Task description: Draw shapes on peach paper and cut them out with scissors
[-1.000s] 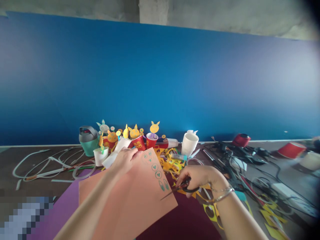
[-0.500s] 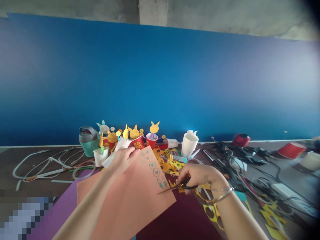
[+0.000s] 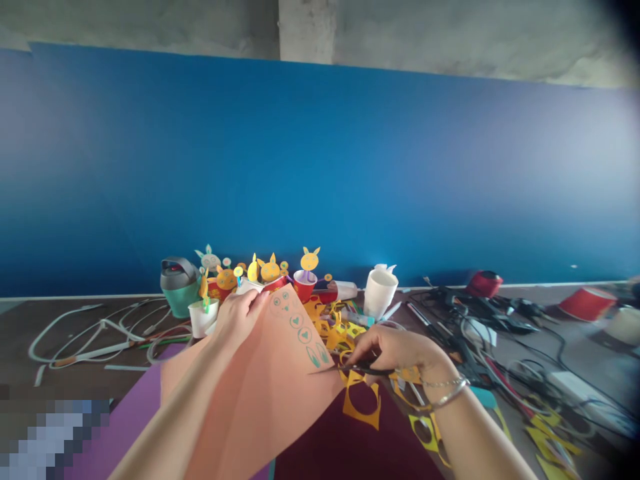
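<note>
My left hand [image 3: 240,317] grips the top edge of a large orange paper [image 3: 250,407], thumb and fingers pinched on it. Green drawings [image 3: 295,321] run down the paper's right side: a face, circles with hearts and two ear shapes. Dark-handled scissors [image 3: 333,369] are in my right hand [image 3: 390,350]; their blades lie at the paper's right edge, just below the ear shapes. A yellow scrap [image 3: 364,403] with a round hole is below the scissors. Purple paper [image 3: 130,413] and dark maroon paper [image 3: 350,447] lie underneath.
Paper cups with animal cut-outs [image 3: 305,283] line the wall side, beside a green-grey container [image 3: 180,287]. A white cup [image 3: 379,293] stands centre right. Yellow scraps [image 3: 325,317] lie behind the paper. Cables [image 3: 95,333] spread left, more cables and a power strip [image 3: 585,397] right.
The orange paper has shifted slightly up and left with my left hand and is more bent. The scissors now reach over its edge below the ear drawings. More of the yellow scrap shows.
</note>
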### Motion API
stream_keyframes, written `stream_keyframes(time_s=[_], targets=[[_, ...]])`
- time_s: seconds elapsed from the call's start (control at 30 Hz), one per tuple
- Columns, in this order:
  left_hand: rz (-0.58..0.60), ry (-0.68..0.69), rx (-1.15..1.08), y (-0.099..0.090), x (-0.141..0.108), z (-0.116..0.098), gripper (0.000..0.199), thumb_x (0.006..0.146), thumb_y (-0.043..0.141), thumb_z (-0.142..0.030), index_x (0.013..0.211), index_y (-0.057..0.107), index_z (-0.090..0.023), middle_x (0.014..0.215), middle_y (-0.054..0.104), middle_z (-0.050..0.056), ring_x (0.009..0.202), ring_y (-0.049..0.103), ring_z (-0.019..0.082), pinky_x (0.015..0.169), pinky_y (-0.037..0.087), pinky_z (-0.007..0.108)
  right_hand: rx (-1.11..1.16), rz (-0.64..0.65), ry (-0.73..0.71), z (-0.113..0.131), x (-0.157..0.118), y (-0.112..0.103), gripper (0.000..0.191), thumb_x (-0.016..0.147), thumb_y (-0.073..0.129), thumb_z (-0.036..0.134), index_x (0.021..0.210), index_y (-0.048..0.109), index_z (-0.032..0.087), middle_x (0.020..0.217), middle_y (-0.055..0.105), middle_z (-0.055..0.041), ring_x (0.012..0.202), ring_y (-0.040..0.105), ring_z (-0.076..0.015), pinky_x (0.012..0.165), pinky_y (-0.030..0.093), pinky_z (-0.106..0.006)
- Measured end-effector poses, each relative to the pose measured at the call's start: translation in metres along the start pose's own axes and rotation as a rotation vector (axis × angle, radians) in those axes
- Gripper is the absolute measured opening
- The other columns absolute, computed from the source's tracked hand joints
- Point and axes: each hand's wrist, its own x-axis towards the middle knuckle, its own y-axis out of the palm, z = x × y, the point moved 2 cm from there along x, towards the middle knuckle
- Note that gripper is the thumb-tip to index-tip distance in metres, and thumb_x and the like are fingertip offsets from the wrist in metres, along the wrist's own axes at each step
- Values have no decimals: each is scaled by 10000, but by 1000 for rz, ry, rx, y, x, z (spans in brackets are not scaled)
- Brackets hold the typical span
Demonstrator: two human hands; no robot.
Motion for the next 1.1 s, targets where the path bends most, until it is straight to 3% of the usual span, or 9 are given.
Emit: stream_keyframes(time_s=[0.2,0.43,1.1], targets=[[-99,-113,89,-7,-3,-1,330,926,407,-394,759,613,-199,615,635,27,572,560,155,534,270,252,140,-37,4,7,-1,1,378,664,734,267,1029,731,169,858,730,-59,734,662,-177,647,503,-230],[-89,-147,146,-12,-4,-3,313,925,413,-401,798,628,-212,701,689,53,603,588,177,538,260,261,88,-51,-39,7,2,1,335,716,693,290,1030,731,179,877,736,-57,786,675,-196,673,514,-238],[-54,-221,198,-11,-3,3,369,936,367,-412,737,603,-210,637,668,66,554,567,189,511,218,269,240,-87,-72,4,10,5,414,698,735,304,1092,703,182,989,722,-68,856,664,-217,724,536,-269]])
